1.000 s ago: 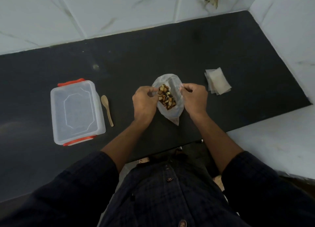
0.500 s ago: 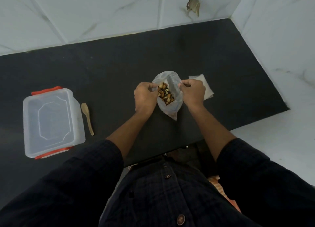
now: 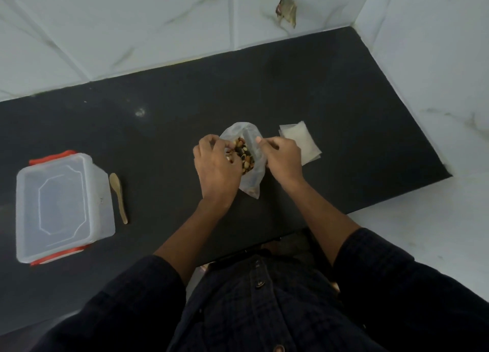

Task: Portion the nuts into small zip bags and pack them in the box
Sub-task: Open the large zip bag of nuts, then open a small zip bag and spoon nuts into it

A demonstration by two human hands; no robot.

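The job looks like it is only starting. The big bag of nuts (image 3: 244, 155) sits in the middle of the black table (image 3: 330, 100), mouth open. The small zip bags (image 3: 300, 140) lie flat at its 3 o'clock, and none looks filled. The box (image 3: 60, 208) sits far off at 9 o'clock with its lid on, a wooden spoon (image 3: 119, 197) just beside it. The left hand (image 3: 215, 163) pinches the bag's left rim. The right hand (image 3: 283, 157) pinches the right rim. Both arms reach forward, fingers curled.

My left hand (image 3: 215, 163) has moved lower along the side of the clear plastic bag of mixed nuts (image 3: 244, 155), and now it covers part of the nuts.
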